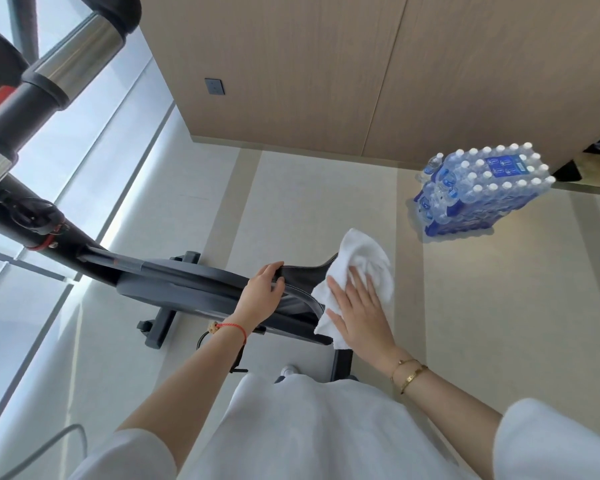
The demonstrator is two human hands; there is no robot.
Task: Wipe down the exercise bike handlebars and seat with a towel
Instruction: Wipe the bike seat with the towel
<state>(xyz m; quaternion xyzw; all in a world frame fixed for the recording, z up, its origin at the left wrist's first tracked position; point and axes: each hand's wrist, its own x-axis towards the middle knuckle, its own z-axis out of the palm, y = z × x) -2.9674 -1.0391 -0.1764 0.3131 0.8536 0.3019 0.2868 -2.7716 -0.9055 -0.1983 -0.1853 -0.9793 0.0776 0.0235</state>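
From the head camera we look down at the black padded saddle-shaped seat (pixel 303 273) of the dark grey exercise bike (pixel 187 285), which sits just ahead of our body. Our left hand (pixel 262 292) curls over the narrow nose of the seat, its fingers (pixel 274 268) bent and pressed together on the front edge; we judge this grip is there to steady the seat against the push of wiping. Our right hand (pixel 355 310) lies flat on the white terry towel (pixel 357 268), its fingers (pixel 347 289) spread wide, so the cloth is pressed onto the broad rear of the seat over as much surface as possible. The towel drapes over the seat's back and side, hiding that part.

The black foam-and-chrome handlebars (pixel 80 50) rise at the upper left, well apart from both hands, so we judge the seat is the step in hand. A shrink-wrapped pack of water bottles (pixel 478 188) stands on the pale floor (pixel 326 202) near the wood-panelled wall (pixel 326 64), clear of the work.
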